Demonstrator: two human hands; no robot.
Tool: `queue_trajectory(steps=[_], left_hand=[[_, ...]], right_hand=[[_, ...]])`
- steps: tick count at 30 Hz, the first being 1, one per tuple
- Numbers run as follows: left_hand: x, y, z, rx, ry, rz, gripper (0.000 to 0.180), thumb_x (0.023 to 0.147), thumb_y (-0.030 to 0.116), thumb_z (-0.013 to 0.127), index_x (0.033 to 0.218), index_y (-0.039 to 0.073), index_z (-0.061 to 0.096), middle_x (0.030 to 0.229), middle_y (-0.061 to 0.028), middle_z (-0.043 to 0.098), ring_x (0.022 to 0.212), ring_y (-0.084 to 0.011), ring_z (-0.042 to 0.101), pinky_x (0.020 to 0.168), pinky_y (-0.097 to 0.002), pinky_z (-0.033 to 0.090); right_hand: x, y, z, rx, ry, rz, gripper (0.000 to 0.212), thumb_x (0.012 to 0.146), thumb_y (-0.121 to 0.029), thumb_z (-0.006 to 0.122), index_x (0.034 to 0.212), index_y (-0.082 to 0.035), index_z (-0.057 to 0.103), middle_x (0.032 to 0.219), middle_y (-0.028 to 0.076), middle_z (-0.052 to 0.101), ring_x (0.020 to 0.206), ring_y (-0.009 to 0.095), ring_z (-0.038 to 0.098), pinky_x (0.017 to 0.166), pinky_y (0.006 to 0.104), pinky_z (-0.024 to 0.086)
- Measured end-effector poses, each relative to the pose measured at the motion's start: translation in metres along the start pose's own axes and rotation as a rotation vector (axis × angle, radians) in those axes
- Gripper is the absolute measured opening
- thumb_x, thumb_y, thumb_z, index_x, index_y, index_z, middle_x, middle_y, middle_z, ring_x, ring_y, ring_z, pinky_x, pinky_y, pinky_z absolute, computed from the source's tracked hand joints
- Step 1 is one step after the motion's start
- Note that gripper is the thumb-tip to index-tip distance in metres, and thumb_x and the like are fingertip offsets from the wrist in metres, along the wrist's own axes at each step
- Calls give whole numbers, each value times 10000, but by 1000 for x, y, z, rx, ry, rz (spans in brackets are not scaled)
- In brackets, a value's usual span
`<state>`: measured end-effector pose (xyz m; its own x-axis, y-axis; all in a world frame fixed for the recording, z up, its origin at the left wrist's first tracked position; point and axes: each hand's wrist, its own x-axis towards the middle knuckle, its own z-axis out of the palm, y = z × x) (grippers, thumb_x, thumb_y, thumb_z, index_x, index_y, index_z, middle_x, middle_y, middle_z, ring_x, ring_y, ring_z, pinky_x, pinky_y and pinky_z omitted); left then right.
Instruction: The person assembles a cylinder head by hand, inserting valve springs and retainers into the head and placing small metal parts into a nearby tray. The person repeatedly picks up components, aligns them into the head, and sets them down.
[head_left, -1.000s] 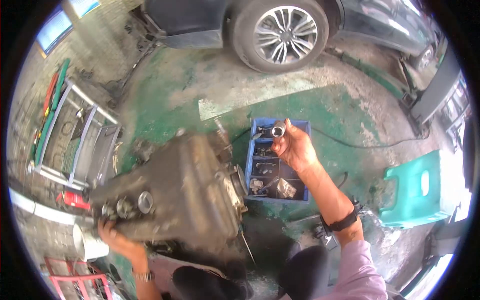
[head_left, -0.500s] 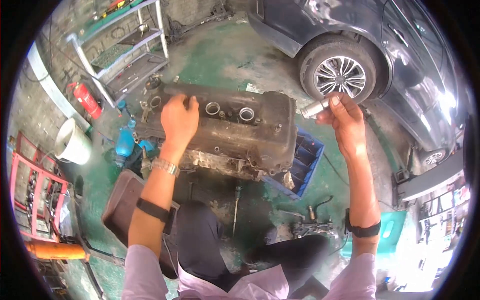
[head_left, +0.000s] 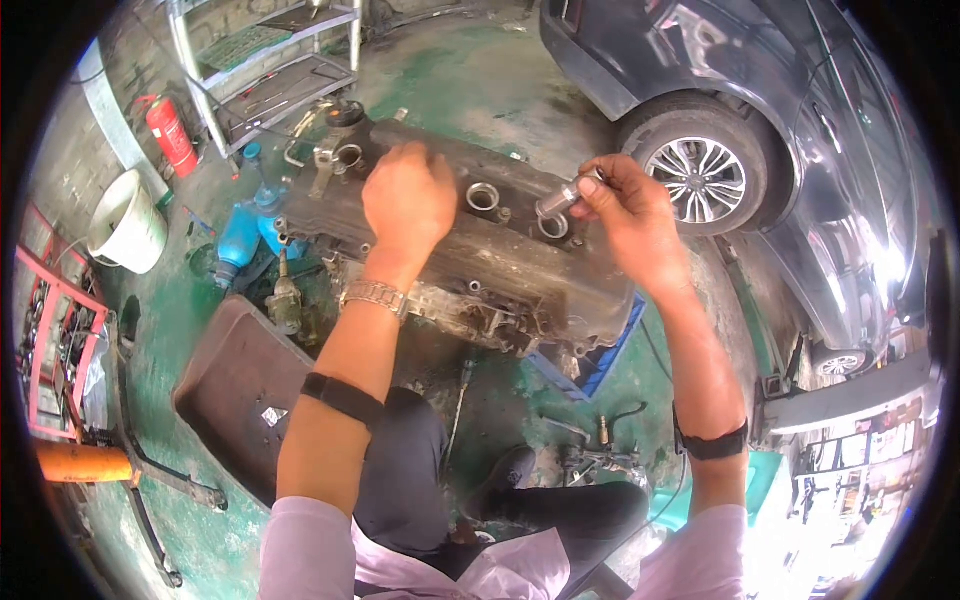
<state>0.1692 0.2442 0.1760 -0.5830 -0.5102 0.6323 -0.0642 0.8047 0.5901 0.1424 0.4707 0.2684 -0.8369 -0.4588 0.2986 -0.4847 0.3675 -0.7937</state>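
Note:
An engine with a dark, dirty valve cover (head_left: 540, 260) lies in front of me, with round plug holes along its top. In my right hand (head_left: 640, 215) is a silver metal socket (head_left: 560, 199), pinched between thumb and fingers. The socket tilts down to the left, its lower end at the rightmost plug hole (head_left: 552, 226). My left hand (head_left: 408, 200) is closed over the cover, left of the middle plug hole (head_left: 482, 197). Its fingertips are turned away, so whatever they grip is hidden.
A blue crate (head_left: 575, 380) sticks out under the engine's right end. A brown tray (head_left: 240, 385) lies at left, near a blue bottle (head_left: 237, 240). Metal parts (head_left: 600, 460) lie on the floor by my right leg. A dark car (head_left: 690, 60) stands at far right.
My right hand has brought the socket left and down to the rightmost plug hole. My left hand stays closed at the cover. The whole view has shifted and turned slightly.

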Motion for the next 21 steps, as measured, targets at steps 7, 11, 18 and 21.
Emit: queue_trajectory(steps=[7,11,18,21], left_hand=[[0,-3,3,-56,45,20,193,859,213,667,827,23,649,869,-166,670,855,-382,649,757,-478,513],[-1,-4,4,-57,33,29,183,847,199,659,823,18,649,869,-157,665,864,-357,648,793,-466,509],[0,-6,7,-67,91,53,191,850,204,681,805,19,658,854,-152,674,842,-373,651,734,-470,514],[-1,-6,7,-52,82,51,186,847,204,684,803,24,661,855,-147,677,841,-368,652,730,-465,514]], right_hand=[[11,3,33,-215,-53,-85,203,984,-95,640,1119,56,621,836,75,692,770,109,684,696,258,539],[16,4,43,-353,-63,-301,188,961,-89,667,1075,57,633,726,77,670,690,99,657,616,280,511],[17,-14,44,-716,0,-358,290,853,-277,756,833,-10,643,689,192,644,631,397,636,580,466,489],[23,-17,45,-798,15,-348,325,855,-311,754,795,-16,633,620,171,602,576,369,588,550,450,463]])
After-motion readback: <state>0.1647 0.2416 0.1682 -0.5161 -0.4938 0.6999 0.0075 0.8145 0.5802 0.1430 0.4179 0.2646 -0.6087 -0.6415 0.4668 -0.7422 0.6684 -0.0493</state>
